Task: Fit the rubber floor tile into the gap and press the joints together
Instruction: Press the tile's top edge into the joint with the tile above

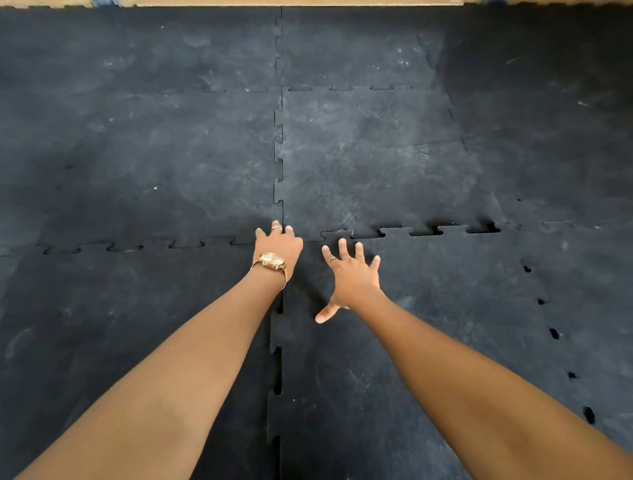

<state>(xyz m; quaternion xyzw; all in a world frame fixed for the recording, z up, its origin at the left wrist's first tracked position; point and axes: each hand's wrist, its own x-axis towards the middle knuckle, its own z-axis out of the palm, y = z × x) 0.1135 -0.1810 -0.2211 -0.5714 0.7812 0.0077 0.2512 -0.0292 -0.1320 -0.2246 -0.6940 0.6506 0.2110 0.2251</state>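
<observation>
A black rubber floor tile (428, 308) with puzzle-shaped edges lies in the near right part of the floor, among other black tiles. My left hand (278, 245), wearing a gold watch and a ring, rests with fingers bent down on the corner where four tiles meet. My right hand (352, 274) lies flat with fingers spread on the tile's far left corner. The far joint (424, 231) to the right of my hands shows dark gaps between the teeth. Small gaps also show along the tile's left joint (277, 387) and right joint (555, 334).
Black interlocking rubber tiles (171, 154) cover the whole floor in view. A pale strip of bare floor or wall base (308, 2) runs along the far edge.
</observation>
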